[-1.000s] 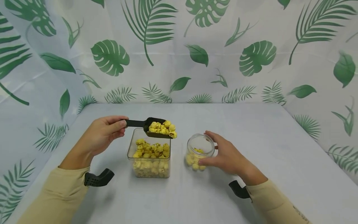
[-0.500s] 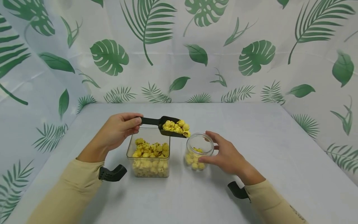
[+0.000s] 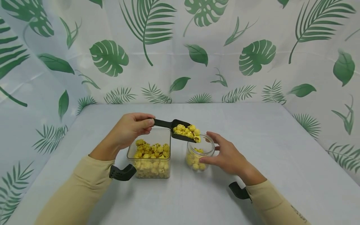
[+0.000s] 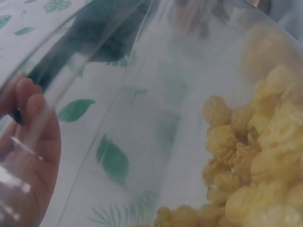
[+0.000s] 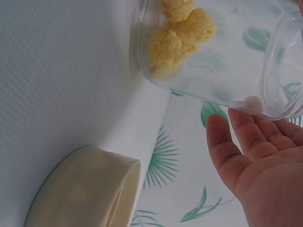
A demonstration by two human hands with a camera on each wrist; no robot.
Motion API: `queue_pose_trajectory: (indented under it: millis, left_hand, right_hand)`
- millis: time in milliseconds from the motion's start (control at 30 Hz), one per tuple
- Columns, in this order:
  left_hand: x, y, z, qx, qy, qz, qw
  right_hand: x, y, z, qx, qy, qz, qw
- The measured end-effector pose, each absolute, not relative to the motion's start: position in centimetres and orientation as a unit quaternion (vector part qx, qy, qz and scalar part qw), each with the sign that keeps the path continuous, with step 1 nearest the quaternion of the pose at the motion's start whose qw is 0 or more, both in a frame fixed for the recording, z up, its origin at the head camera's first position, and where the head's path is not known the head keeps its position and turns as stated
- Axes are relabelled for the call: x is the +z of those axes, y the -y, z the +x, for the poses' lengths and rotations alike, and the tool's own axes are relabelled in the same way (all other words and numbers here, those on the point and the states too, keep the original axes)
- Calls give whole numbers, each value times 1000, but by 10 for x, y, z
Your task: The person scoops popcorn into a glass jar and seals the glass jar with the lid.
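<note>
My left hand (image 3: 132,128) pinches the handle of a black scoop (image 3: 180,131) heaped with yellow popcorn (image 3: 187,131). The scoop's tip hangs over the rim of a small round clear jar (image 3: 198,153) with a little popcorn at its bottom (image 5: 182,28). My right hand (image 3: 225,154) curls its thumb and fingers round that jar's right side. Left of the jar stands a square clear container (image 3: 150,156), about half full of popcorn (image 4: 251,156). In the left wrist view the hand (image 4: 28,151) shows blurred through the container's wall.
A pale grey table (image 3: 270,150) holds both containers near its front middle. A leaf-printed white curtain (image 3: 180,50) closes in the back and both sides. Black wrist-camera mounts (image 3: 122,172) sit under my beige sleeves.
My left hand has carried the loaded scoop rightward from above the square container to the small jar's rim. The right hand has stayed on the jar.
</note>
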State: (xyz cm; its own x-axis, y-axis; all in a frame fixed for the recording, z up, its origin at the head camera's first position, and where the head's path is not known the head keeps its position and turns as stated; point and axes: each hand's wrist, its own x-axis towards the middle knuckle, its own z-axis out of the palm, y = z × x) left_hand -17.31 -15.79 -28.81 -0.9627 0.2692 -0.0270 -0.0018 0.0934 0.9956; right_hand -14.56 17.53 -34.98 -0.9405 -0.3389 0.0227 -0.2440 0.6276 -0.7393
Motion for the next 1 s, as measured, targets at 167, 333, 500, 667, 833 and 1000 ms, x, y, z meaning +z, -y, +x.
queue_pose_trajectory:
  millis: [167,333,500,667,833,1000]
  left_hand:
    - [-288,152,-175,659,-739,92,110]
    - [-286,147,-175,644,-751,93,113]
    - [-284,141,-175,631,-762,92,112]
    - [-282,138,-174,621,-771,89,111]
    - [-279,136,-175,615,-776,91,109]
    - [-278,136,-175,609,-780,90,107]
  right_hand:
    - [-350,-175,-146,-400,-900,-160,62]
    - [-349,-176,-145,-396,-902,-159,63]
    - [-350,-176,-145,-399,-901,-161,65]
    - [-351,-177,-145,-404,-898,-165,63]
    - [-351,-178,-145,-408,-895,-170,59]
    - [-351,-179,-144,-405,-896,-175,51]
